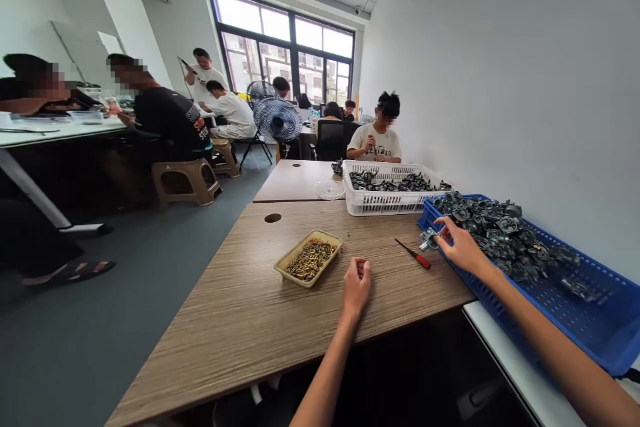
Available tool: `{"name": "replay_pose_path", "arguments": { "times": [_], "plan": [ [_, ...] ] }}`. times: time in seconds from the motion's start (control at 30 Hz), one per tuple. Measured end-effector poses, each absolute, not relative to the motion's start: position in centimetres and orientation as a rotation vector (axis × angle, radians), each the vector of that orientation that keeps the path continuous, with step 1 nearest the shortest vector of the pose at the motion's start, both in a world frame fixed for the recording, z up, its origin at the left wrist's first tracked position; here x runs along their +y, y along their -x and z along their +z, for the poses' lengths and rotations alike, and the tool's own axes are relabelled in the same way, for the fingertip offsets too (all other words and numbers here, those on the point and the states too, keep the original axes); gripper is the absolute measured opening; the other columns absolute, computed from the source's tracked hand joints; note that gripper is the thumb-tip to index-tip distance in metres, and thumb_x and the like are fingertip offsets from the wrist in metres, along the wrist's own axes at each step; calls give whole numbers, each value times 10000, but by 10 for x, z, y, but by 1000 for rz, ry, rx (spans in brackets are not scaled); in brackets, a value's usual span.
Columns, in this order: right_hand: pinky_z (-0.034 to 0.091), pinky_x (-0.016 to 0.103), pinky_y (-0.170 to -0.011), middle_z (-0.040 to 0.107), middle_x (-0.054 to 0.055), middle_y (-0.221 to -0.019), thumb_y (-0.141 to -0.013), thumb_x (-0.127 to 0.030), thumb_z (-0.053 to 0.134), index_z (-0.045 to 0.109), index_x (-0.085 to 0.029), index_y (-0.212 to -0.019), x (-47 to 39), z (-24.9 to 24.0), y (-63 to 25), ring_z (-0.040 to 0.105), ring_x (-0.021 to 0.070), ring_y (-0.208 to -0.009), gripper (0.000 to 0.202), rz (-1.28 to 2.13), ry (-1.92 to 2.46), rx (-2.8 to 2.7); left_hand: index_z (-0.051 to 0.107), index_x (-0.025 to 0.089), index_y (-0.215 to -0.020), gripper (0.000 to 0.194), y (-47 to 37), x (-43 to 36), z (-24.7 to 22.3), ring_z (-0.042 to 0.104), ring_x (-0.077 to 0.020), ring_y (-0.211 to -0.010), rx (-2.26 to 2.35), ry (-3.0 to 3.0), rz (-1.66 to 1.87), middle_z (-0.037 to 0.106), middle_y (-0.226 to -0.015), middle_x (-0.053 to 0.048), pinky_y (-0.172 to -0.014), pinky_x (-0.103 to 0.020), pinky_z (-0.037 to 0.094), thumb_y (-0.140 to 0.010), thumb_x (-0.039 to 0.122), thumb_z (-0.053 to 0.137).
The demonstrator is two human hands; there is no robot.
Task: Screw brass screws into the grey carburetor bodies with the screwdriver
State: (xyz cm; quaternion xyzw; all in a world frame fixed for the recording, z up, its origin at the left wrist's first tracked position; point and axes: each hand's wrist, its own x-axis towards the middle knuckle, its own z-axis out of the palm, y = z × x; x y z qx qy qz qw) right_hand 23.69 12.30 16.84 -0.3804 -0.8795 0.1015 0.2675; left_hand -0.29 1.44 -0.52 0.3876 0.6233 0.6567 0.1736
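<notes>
My right hand [459, 248] grips a small silvery metal part [429, 239], which looks like a carburetor body, over the table beside the blue basket's near corner. Fingers and thumb pinch its right side. My left hand [357, 280] rests above the wooden table [250, 320] with its fingers curled closed; whatever they may hold is hidden. Left of it stands a shallow yellowish tray [290, 275] full of small brass-coloured pieces. A screwdriver [420, 259] with a red handle lies between my two hands, its dark shaft pointing away.
The blue basket [613, 347] at right holds a heap of similar metal parts [505, 233]. Behind it, a white basket [370, 203] contains more. A clear dish [329, 191] sits on the far table. A person [375, 140] sits opposite; others work at left near a fan [278, 120].
</notes>
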Motion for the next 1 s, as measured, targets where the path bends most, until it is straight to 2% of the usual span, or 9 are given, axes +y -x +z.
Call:
{"name": "replay_pose_path", "arguments": {
  "times": [0.17, 0.23, 0.33, 0.4, 0.6, 0.73, 0.83, 1.0],
  "plan": [
    [514, 331, -745, 664, 6, -883, -926, -309, 508, 510, -275, -1247, 95, 106, -173, 653, 198, -757, 323, 397, 884, -2583, 618, 196, -1058, 347, 0, 13, -7, 677, -237, -941, 1721, -1207, 1847, 712, -994, -99, -881, -394, 538, -954, 515, 530],
    [533, 350, -786, 696, 38, -974, -940, -295, 499, 511, -279, -1296, 87, 88, -155, 679, 217, -848, 357, 334, 839, -2667, 627, 195, -1121, 351, 0, 14, -10, 661, -256, -1049, 1761, -1239, 1854, 710, -1085, -115, -969, -428, 514, -969, 500, 543],
    [550, 404, -892, 705, 98, -1164, -951, -273, 487, 520, -268, -1341, 79, 70, -137, 672, 259, -1056, 392, 178, 750, -2736, 630, 202, -1166, 335, -1, 17, -15, 642, -264, -1120, 1809, -1211, 1878, 698, -1146, -125, -1014, -444, 493, -1028, 458, 464],
    [562, 428, -906, 694, 112, -1223, -969, -275, 469, 522, -272, -1354, 76, 63, -131, 647, 277, -1122, 388, 88, 699, -2758, 637, 205, -1160, 324, -1, 20, -17, 639, -266, -1133, 1833, -1183, 1892, 697, -1143, -127, -1022, -447, 488, -1051, 422, 422],
    [590, 422, -846, 682, 136, -1226, -1004, -309, 453, 479, -255, -1420, 65, 51, -138, 639, 292, -1115, 421, -45, 656, -2773, 659, 193, -1124, 262, -2, 25, -18, 635, -279, -1112, 1872, -1203, 1881, 706, -1120, -132, -1039, -465, 476, -1026, 333, 462],
    [575, 438, -882, 678, 136, -1219, -997, -443, 520, 440, -256, -1464, 62, 54, -154, 636, 300, -1108, 510, -44, 680, -2753, 669, 189, -1077, 254, -2, 22, -16, 635, -276, -1102, 1871, -1278, 1828, 714, -1103, -128, -1042, -465, 471, -1019, 315, 456],
    [562, 433, -878, 674, 126, -1148, -1002, -523, 497, 459, -246, -1435, 75, 57, -169, 637, 294, -1064, 515, -39, 813, -2654, 666, 201, -1058, 241, -2, 20, -14, 656, -254, -1066, 1829, -1303, 1804, 720, -1073, -111, -997, -423, 496, -1013, 305, 453],
    [497, 479, -964, 615, 169, -1254, -1000, -445, 464, 491, -194, -1390, 118, 40, -195, 569, 326, -1149, 465, -111, 1152, -2452, 644, 201, -1101, 201, -5, 16, -12, 670, -235, -991, 1815, -1425, 1667, 718, -1048, -95, -929, -377, 509, -946, 316, 587]
  ]
}}
